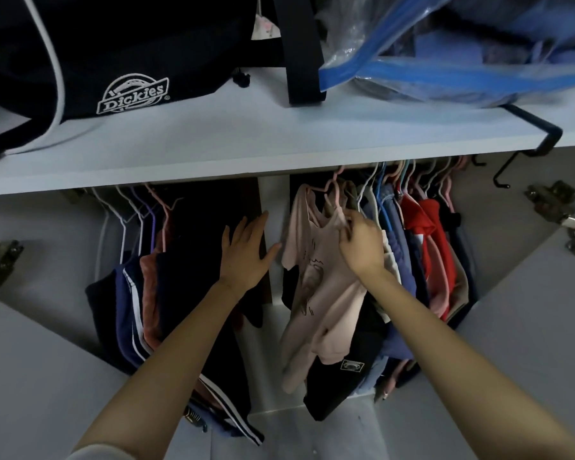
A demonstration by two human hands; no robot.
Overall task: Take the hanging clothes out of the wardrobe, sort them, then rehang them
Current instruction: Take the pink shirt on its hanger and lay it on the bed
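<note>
A pale pink T-shirt point(316, 293) with a dark print hangs on a pink hanger point(329, 187) at the left end of the right compartment's row. My right hand point(362, 244) pinches its shoulder fabric near the collar. My left hand point(246, 254) is spread open in front of the wardrobe's central divider point(273, 194), holding nothing. Right of the pink shirt hang several garments in blue, red point(429, 234), beige and dark tones. In the left compartment hang dark, navy striped point(127, 310) and rust-coloured clothes on thin wire hangers.
A white shelf point(279, 141) runs above the rail. On it lie a black Dickies bag point(113, 61) and a clear blue-edged storage bag point(462, 54). A black hook point(528, 141) clips over the shelf's right edge. Open doors with metal hinges point(565, 214) flank both sides.
</note>
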